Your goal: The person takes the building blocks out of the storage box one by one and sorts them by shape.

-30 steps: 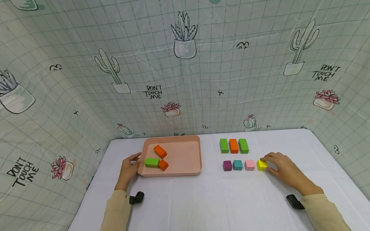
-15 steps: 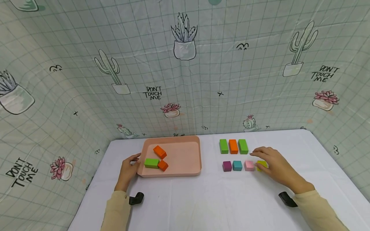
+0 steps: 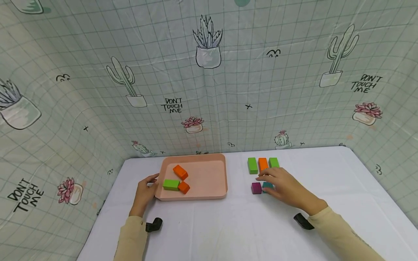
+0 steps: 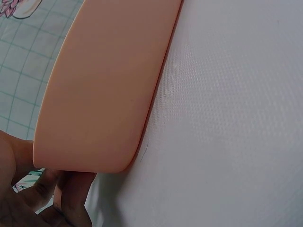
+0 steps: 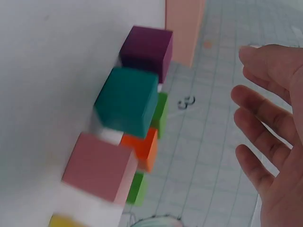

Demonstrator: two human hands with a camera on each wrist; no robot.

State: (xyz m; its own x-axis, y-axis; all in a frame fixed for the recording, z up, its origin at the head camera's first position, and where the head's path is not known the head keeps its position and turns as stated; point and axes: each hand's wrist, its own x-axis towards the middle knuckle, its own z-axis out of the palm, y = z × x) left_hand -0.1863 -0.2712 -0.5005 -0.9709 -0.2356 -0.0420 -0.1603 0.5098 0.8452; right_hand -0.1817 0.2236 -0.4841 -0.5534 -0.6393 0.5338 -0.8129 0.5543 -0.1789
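Observation:
My left hand [image 3: 143, 195] rests with its fingers against the left end of a salmon-pink tray [image 3: 209, 196]. In the left wrist view, bent fingers [image 4: 78, 194] touch the tray's end. My right hand [image 3: 287, 188] hovers over a teal cube [image 3: 268, 185], holding nothing; the right wrist view shows its spread fingers apart from the blocks. A purple cube [image 3: 256, 188] sits left of the teal one. A pink cube [image 5: 99, 165] and a yellow cube [image 5: 64, 221] continue the row, hidden behind my hand in the head view.
Behind the cubes stand a green block [image 3: 253, 165], an orange block [image 3: 263, 164] and another green block [image 3: 274, 162]. The tray holds an orange block [image 3: 180, 172], a green block [image 3: 171, 185] and a smaller orange block [image 3: 184, 187]. Patterned cloth [image 3: 228, 90] walls the white table [image 3: 228, 228].
My right hand has left the yellow cube and moved leftward past the pink cube to above the teal cube. No block has shifted. My left hand stays at the tray.

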